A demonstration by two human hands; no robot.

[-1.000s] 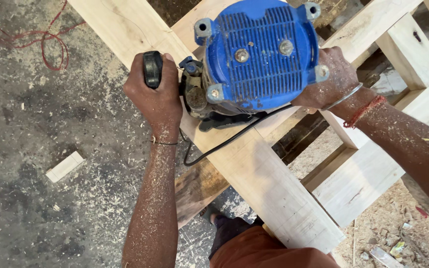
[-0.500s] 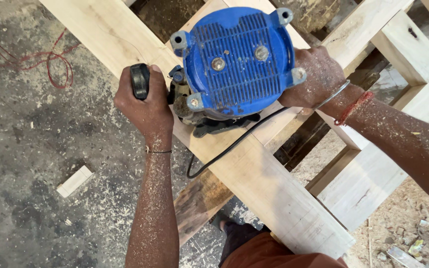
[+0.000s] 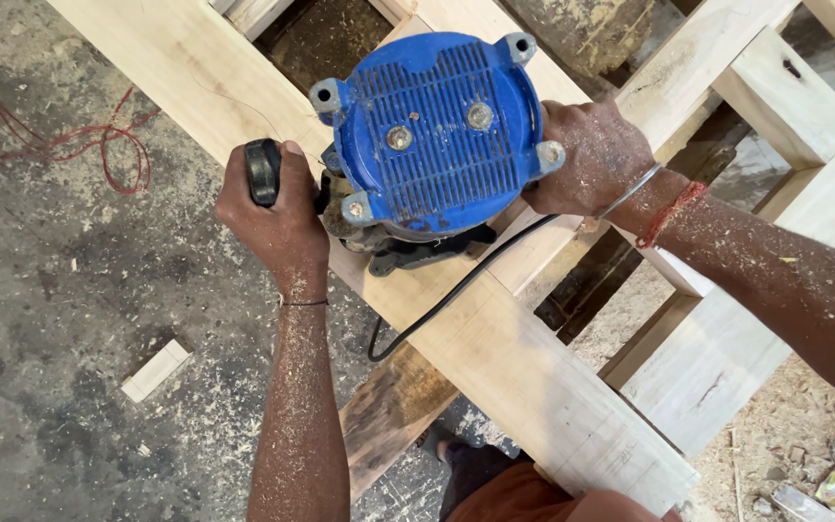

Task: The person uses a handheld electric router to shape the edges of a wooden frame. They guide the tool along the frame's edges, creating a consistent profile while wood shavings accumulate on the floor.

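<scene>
— What's the biggest thing there?

— A long pale plank (image 3: 495,358) running corner to corner, part of a wooden frame (image 3: 775,106) of crosspieces over a grey concrete floor (image 3: 60,290) dusted with sawdust.

— And the machine?

— A router (image 3: 437,130) sits on the plank near its upper end. From above you see a round blue cap with rows of vent slots, four rounded lugs at the corners and two screw heads. Below it is a dark body, and a black cord (image 3: 456,290) loops off toward the plank's edge.

— How are the hands placed?

— The left hand (image 3: 277,217) is wrapped tight round a black knob handle (image 3: 263,172) on the machine's left side, thumb on top. The right hand (image 3: 591,159) is pressed against the right side, fingers curled under the blue cap; it probably grips a matching handle, but the cap hides it. Both forearms are speckled with sawdust, and the right wrist wears a metal bangle (image 3: 630,190) and a red thread.

— Anything small lying about?

— A little offcut block (image 3: 155,370) on the floor, and a tangle of red wire (image 3: 79,145) farther off.
</scene>
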